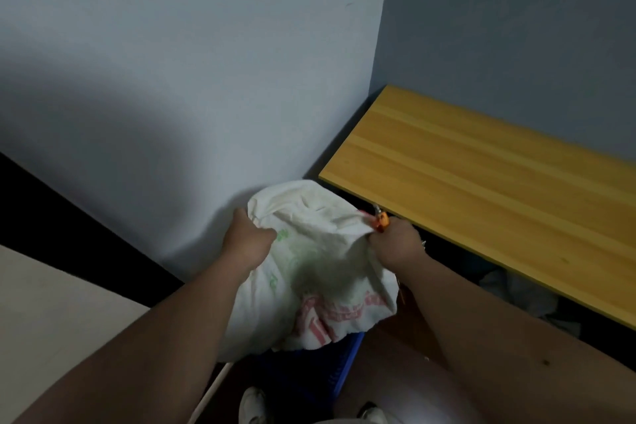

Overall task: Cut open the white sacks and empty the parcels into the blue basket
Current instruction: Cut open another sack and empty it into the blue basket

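A white sack with faded green and red print hangs upended over the blue basket, which shows only partly beneath it. My left hand grips the sack's upper left corner. My right hand clutches the upper right corner together with a small orange cutter that sticks out above the fist. The parcels are hidden inside the sack.
A yellow wooden tabletop runs along the right, close to my right hand, with crumpled white material in the dark under it. A pale wall stands right behind the sack. My shoes are at the bottom edge.
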